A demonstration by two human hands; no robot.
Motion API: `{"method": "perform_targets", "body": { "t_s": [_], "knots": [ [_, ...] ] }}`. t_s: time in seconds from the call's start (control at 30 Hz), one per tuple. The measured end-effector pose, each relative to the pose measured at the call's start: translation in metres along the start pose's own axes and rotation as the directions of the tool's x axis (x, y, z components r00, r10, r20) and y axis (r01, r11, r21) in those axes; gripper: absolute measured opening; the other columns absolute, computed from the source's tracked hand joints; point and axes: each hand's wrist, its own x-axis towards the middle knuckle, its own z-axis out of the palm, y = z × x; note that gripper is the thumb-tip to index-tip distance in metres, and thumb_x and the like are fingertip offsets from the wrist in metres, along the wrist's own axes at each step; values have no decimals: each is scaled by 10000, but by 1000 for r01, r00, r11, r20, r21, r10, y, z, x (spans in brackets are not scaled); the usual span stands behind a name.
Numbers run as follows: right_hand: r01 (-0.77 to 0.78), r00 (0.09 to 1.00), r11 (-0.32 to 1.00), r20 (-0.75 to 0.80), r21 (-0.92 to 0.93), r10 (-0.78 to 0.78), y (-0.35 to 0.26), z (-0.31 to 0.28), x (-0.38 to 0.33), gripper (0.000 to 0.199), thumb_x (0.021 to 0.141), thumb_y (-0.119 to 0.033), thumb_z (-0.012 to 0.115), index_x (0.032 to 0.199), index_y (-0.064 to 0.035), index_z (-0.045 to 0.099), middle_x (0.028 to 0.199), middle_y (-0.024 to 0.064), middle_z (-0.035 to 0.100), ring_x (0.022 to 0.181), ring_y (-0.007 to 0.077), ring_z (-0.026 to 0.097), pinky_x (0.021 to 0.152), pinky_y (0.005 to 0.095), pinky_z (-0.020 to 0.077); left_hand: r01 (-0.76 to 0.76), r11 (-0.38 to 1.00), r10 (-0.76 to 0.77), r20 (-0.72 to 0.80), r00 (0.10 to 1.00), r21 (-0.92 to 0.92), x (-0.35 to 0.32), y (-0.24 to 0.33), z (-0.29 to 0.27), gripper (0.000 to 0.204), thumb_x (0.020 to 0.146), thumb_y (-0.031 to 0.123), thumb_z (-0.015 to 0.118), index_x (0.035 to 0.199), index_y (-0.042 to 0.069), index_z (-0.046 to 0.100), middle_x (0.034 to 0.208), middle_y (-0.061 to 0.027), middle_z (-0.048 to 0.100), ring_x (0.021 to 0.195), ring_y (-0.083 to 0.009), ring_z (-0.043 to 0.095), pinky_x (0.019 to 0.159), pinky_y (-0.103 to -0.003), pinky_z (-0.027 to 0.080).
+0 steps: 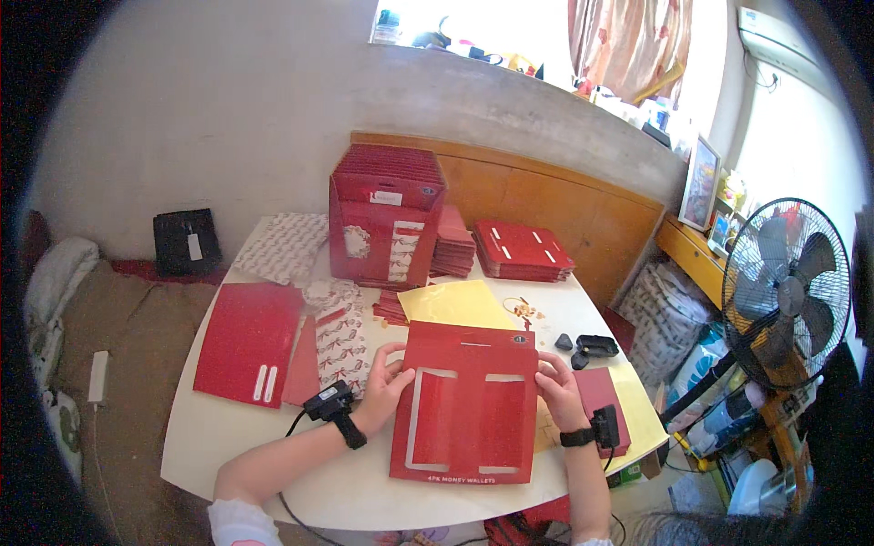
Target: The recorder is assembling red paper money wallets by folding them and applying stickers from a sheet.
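Held upright before me is a red cardboard package panel (469, 364) with two tall cut-out windows and a small hang slot at its top. My left hand (387, 391) grips its left edge, thumb on the front. On the opposite edge, my right hand (560, 396) pinches the panel with the fingers curled behind. Black strapped devices sit on both wrists. Left of the panel lie a red sheet with two white slots (241, 337) and a patterned white sheet (340, 332). Yellow paper (460, 304) shows just beyond the panel's top.
A red box (378, 246) packed with upright red packages stands at the back of the white table (205, 437). Beside it is a stack of red cards (521, 247). Small black items (596, 346) and a red folder (601, 400) lie rightward. A black fan (790, 296) stands right of the table.
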Motion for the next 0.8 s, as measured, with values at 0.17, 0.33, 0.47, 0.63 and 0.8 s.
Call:
{"method": "perform_targets", "body": {
  "t_s": [0.17,0.33,0.47,0.63,0.8],
  "knots": [
    [12,1000,1000,-4,19,-12,4,-9,0,223,933,-94,574,1152,-64,545,1051,62,645,943,118,609,842,268,491,40,999,-40,14,999,28,-2,0,8,387,960,8,473,1316,91,345,1126,-130,621,1011,-138,597,871,-270,495],
    [17,999,958,-31,-285,-27,-7,-9,-3,102,948,-137,579,899,-48,588,811,-41,585,740,36,527,647,195,414,-14,970,-32,184,982,242,-5,0,9,488,972,55,460,1426,115,292,1319,-158,493,1166,-195,523,982,-324,447],
    [-72,996,946,-74,-317,51,-8,-6,-4,170,949,-163,590,815,-59,573,716,-68,530,653,18,472,572,187,358,-50,971,-7,237,971,234,-10,8,17,568,956,38,472,1463,23,217,1399,-176,401,1266,-214,447,1056,-335,367],
    [-5,999,947,-42,-321,-9,-11,-9,-6,168,946,-169,597,815,-65,579,713,-66,538,639,17,480,544,186,364,47,899,-112,125,986,436,-19,29,8,576,958,72,488,1461,7,215,1416,-188,375,1265,-245,458,1035,-356,399],
    [-32,980,992,-201,-123,7,0,-30,-2,128,953,-126,570,843,-63,586,797,-28,607,701,44,549,644,189,429,-60,885,-30,186,982,461,-38,80,-13,359,934,59,507,1289,7,479,1238,-100,556,1186,-192,515,1010,-344,419]
  ]
}}
